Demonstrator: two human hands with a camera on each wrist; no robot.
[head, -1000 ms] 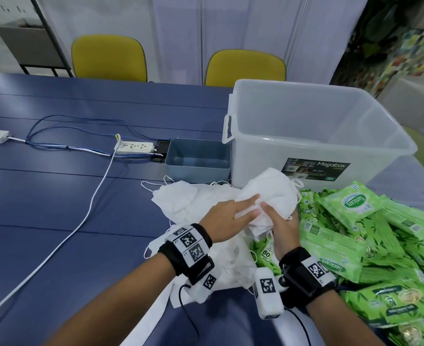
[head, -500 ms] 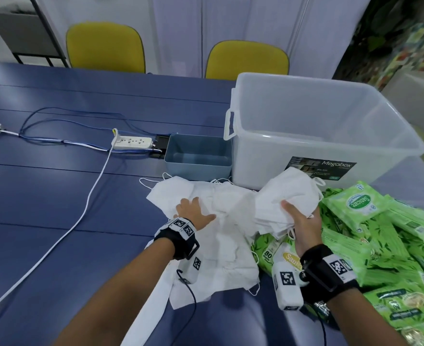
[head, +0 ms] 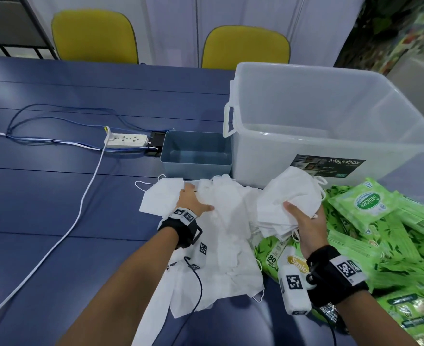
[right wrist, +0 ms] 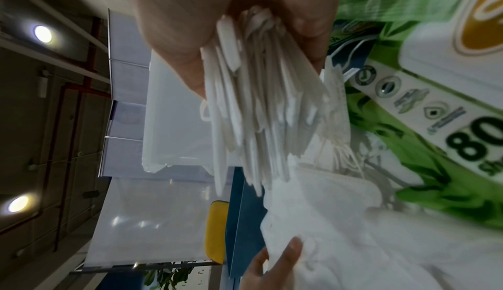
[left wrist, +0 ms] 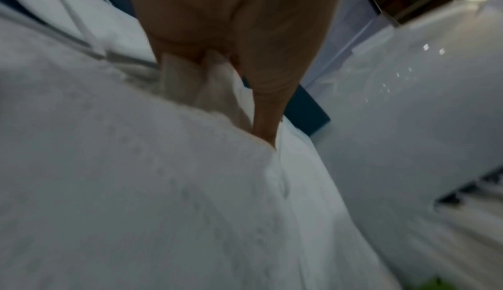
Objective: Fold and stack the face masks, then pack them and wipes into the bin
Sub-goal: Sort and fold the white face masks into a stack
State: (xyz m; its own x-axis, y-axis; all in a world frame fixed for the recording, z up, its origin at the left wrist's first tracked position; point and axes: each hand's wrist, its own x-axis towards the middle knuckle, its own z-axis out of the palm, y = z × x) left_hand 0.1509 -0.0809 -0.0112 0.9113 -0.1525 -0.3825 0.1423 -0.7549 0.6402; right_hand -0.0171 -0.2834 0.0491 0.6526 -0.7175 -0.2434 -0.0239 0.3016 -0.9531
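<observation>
Head view, desk's near-right: right hand [head: 306, 218] has drawn its gripped stack of folded white face masks [head: 288, 201] away from the left hand [head: 189, 204].
Left wrist view: fingers [left wrist: 264, 105] dig into the loose white masks [left wrist: 136, 187], picking the next.
Right wrist view: thumb and fingers [right wrist: 187, 62] clamp the stack; clear plastic bin [head: 330, 121] unfilled, green wipes packs [head: 380, 233] unpacked.

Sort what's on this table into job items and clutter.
Job: mask stack in right hand; loose masks under left hand; wipes; clear bin.
Clutter: blue tray, power strip, cables, yellow chairs.
</observation>
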